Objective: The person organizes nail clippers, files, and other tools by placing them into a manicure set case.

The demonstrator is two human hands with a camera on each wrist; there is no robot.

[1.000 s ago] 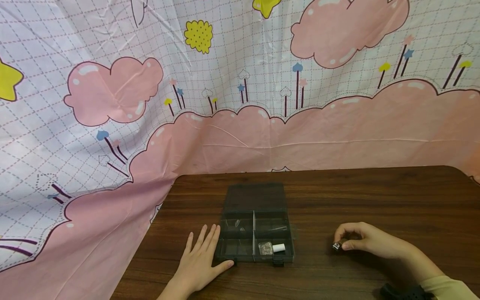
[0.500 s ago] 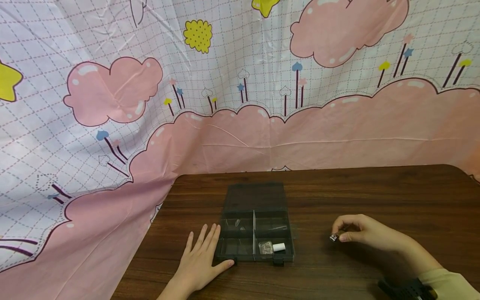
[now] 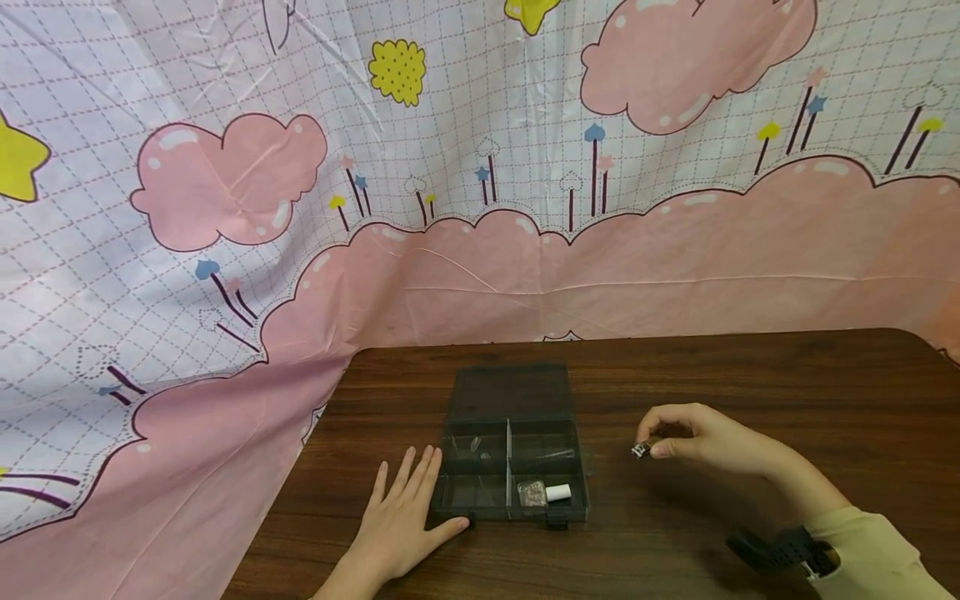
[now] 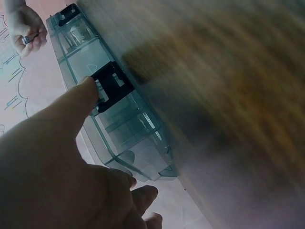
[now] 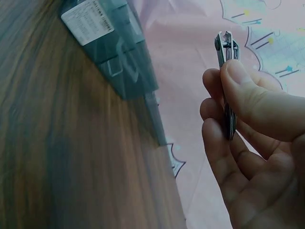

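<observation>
My right hand (image 3: pixel 716 446) pinches a metal nail clipper (image 3: pixel 640 450) between thumb and fingers, held above the table to the right of the box. In the right wrist view the clipper (image 5: pixel 230 119) points upward, its cutting end clear of the fingertips. A dark see-through compartment box (image 3: pixel 508 467) stands with its lid (image 3: pixel 512 392) laid back. My left hand (image 3: pixel 393 525) is spread flat at the box's left side, its thumb touching a black latch (image 4: pixel 113 88) at the front. A small clear packet (image 3: pixel 532 494) and a white cylinder (image 3: pixel 558 492) lie in the front right compartment.
The brown wood-grain table (image 3: pixel 750 375) ends at a patterned pink and white cloth (image 3: pixel 465 275) behind and on the left. A black strap (image 3: pixel 780 552) hangs by the right sleeve (image 3: pixel 862 542). A label (image 5: pixel 87 21) is stuck on the box's side.
My right hand has moved left and away from me, carrying the nail clipper closer to the box. The left hand and the box have stayed in place.
</observation>
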